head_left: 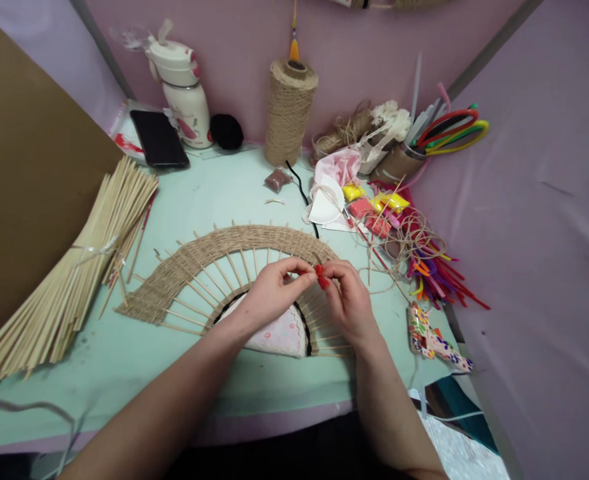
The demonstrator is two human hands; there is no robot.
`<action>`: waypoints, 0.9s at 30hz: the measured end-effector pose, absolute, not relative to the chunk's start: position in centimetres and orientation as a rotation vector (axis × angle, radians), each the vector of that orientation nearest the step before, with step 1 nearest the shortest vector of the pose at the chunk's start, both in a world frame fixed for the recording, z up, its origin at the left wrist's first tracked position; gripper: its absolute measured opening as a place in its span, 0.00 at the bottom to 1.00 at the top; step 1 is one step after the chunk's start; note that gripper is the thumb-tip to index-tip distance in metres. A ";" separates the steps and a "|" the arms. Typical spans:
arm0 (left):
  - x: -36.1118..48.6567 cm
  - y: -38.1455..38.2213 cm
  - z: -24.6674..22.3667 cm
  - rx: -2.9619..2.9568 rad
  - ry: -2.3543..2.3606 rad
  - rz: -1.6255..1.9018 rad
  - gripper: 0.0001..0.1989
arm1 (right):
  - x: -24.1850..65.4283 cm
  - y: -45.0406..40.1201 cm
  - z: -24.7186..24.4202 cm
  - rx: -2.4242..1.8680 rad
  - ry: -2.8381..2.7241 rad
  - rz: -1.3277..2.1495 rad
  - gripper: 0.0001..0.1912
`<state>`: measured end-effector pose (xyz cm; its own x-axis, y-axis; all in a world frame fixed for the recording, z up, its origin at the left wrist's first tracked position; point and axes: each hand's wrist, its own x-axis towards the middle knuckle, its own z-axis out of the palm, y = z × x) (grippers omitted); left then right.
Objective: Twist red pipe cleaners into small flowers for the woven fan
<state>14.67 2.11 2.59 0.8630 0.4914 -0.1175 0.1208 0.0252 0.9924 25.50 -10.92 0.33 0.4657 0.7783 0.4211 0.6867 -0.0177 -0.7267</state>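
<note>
Between the fingertips of both hands is a small red piece, raised above the work; whether it is clay or fuzzy wire I cannot make out. My left hand pinches it from the left, thumb and forefinger closed. From the other side my right hand grips it, fingers curled in. Beneath them lies a half-round fan of thin sticks with a woven twine band along its outer arc. Its inner half-circle is a white patterned cloth panel edged in black cord, partly hidden by my left wrist.
A bundle of thin wooden sticks lies left. Behind stand a white bottle, a phone and a twine spool. At right are pipe cleaners, clay packets and a floral-patterned glue gun.
</note>
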 end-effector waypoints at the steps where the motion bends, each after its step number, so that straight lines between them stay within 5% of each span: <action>1: 14.6 2.2 2.6 1.563 0.498 0.318 0.05 | 25.5 -11.0 0.4 -1.739 -1.305 0.081 0.07; 27: 14.8 1.6 0.9 1.814 0.352 0.963 0.02 | 24.4 -11.9 3.3 -1.696 -1.206 -0.178 0.13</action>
<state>14.83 1.56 0.95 0.6388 0.6220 0.4529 -0.1834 -0.4486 0.8747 24.43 -11.89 3.34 0.4906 0.6266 0.6056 0.7751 0.0037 -0.6318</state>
